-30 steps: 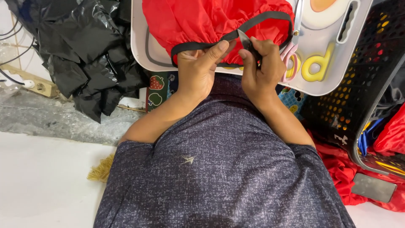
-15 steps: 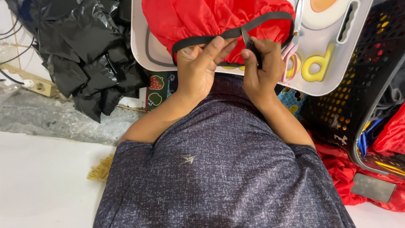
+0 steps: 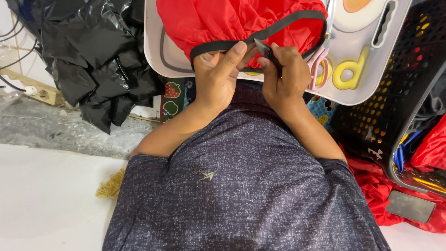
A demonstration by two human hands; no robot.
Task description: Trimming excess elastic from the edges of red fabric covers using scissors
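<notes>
Strap: one black strap (image 3: 278, 28) loops across one red fabric piece (image 3: 232, 18), on the white tray (image 3: 158, 51).
Left hand (image 3: 218, 79): fingers clenched on the strap, thumb pressed along it.
Right hand (image 3: 288, 76): fingers grasping the strap just beside the left.
Tray: one, with yellow letter shapes and one pair of pink-handled scissors (image 3: 320, 65).
Surroundings: one black perforated basket (image 3: 395, 93) at right; black plastic sheeting (image 3: 93, 51) at left; more red cloth (image 3: 371, 186) on the floor.
</notes>
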